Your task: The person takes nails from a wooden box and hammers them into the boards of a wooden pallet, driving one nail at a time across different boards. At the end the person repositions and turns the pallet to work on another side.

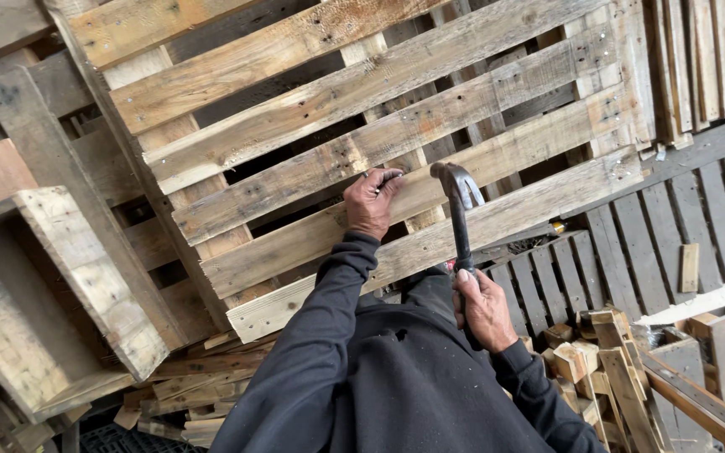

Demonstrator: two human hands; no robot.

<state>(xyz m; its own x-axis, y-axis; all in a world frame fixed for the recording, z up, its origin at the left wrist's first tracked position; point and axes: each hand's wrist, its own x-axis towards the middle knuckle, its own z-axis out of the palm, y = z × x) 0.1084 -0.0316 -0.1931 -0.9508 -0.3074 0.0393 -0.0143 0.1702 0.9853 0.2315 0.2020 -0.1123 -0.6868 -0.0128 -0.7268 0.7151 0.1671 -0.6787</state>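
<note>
A weathered wooden pallet with several nailed slats fills the middle of the view, tilted. My left hand rests on one slat, fingers pinched together against the wood; a nail between them is too small to make out. My right hand grips the dark handle of a claw hammer, whose head is raised just right of my left hand, close to the same slat. Dark sleeves cover both arms.
More pallets lie at the right and behind. A wooden crate frame leans at the left. Several loose wood blocks and offcuts pile at the lower right, and thin scrap strips lie below the pallet.
</note>
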